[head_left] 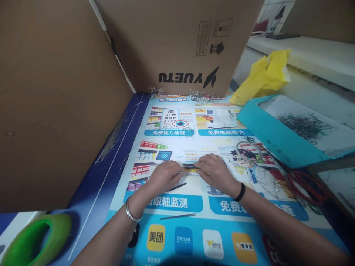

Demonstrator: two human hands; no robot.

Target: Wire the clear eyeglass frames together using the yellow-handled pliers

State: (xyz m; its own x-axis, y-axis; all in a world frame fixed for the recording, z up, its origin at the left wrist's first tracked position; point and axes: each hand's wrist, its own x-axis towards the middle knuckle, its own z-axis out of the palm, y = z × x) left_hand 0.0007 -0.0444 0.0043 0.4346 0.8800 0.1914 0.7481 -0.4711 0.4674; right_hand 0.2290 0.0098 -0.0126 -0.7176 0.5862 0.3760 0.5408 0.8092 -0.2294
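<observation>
Your left hand (166, 174) and right hand (215, 171) meet near the middle of the poster (169, 229), which lies over the blue surface (83, 207). Between them is a thin dark strip (191, 166), stretched roughly crosswise. Your left thumb and fingers are pinched together at its left end, and your right thumb and fingers pinch its right end. You wear a silver bangle (128, 210) on the left wrist and a black band (241, 192) on the right.

A short black strip (179, 186) lies just beside your left hand, on the side nearer you, and a slim grey strip (177, 216) lies closer to you, apart from both hands. Beyond your right hand sits a pale wire coil (237, 152), with a red coil (306, 187) farther right.

At right, a turquoise box (283, 146) holds a pile of dark wire pieces (303, 125); a yellow plastic bag (262, 79) is just behind it. A cardboard panel (155, 40) printed "YUETU" upside down stands at the far edge, with tangled wire (201, 97) along its foot. A green tape roll (62, 236) is at your lower left.
</observation>
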